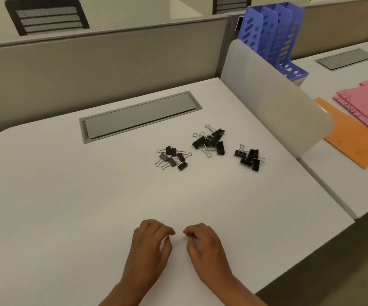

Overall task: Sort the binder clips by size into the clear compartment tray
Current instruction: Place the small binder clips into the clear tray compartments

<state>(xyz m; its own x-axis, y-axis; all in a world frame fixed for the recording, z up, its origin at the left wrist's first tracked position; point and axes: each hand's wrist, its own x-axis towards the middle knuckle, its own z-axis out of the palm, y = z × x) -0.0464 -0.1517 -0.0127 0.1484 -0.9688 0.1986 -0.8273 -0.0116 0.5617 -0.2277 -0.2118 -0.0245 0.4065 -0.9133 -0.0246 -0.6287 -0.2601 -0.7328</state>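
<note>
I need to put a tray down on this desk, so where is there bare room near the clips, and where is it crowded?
Bare desk lies between the left hand, the right hand and the three clip piles, and left of the small-clip pile below the cable hatch. Crowded: the middle pile and right pile sit close beside the frosted divider.

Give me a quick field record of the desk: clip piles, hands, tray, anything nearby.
left pile: smallest-looking clips, loose on desk
middle pile: largest-looking clips, heaped
right pile: black clips, heaped
left hand: resting on desk near front edge, fingers curled, holding nothing
right hand: beside left hand, fingers curled, holding nothing
tray: none in view
cable hatch: closed, behind the piles
file rack: blue, behind the side divider
folders: pink and orange, on next desk
</note>
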